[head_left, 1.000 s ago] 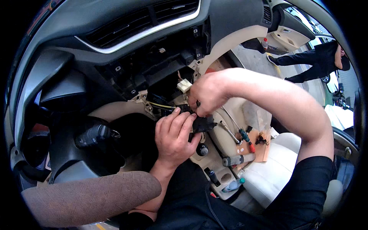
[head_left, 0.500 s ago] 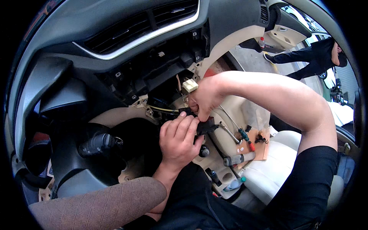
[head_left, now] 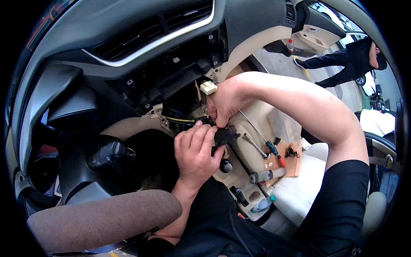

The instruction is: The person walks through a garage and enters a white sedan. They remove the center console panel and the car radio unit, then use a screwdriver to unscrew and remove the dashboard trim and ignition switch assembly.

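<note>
A black plastic part (head_left: 225, 136) with a jagged end sits below the open dashboard cavity. My left hand (head_left: 195, 152) is wrapped round it from the near side, fingers closed and thumb underneath. Above it, my right hand (head_left: 226, 103) reaches in from the right with bent wrist, thumb and fingers pinched at the part's upper edge; what lies between those fingertips is hidden. A cream wire connector (head_left: 208, 88) stands against the back of my right hand. To the left of the hands, a yellow cable (head_left: 177, 120) runs toward the part.
Close by on the left is the brown-covered steering wheel (head_left: 105, 220). A gear knob (head_left: 225, 166) stands below the hands. On the passenger seat (head_left: 297, 190) lie a screwdriver (head_left: 274, 152), a socket wrench (head_left: 256, 145) and a grey cylindrical tool (head_left: 266, 176). Outside, a person (head_left: 353, 60) stands.
The whole view has shifted slightly. Both hands stay on the black part, which shows a little more beside my left hand. My right fingertips have shifted a little along its upper edge.
</note>
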A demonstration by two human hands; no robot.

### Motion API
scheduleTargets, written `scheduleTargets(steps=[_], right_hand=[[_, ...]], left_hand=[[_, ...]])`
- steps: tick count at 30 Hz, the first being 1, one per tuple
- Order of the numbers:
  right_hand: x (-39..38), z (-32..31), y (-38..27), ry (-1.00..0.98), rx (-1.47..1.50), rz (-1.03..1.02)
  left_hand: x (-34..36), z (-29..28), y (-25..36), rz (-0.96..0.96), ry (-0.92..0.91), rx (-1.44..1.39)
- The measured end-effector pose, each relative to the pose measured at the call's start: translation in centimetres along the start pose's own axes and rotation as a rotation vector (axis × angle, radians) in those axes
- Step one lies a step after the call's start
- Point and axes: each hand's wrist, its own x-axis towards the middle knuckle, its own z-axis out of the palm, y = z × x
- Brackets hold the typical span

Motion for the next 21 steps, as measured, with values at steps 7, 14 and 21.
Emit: scheduleTargets(steps=[7,14,21], right_hand=[[0.1,-0.7,-1.3,0.064,-0.123,-0.003],[-3.0,-1.0,1.3,0.216,-0.072,-0.053],[-4.0,4.5,2.5,1.119,-0.138,-0.239]], left_hand=[[0.0,0.1,0.1,0.006,0.017,0.016],[-0.5,-0.7,-0.6,-0.005,0.018,-0.08],[-2.4,-1.4,-1.9,0.048,0.027,-0.126]])
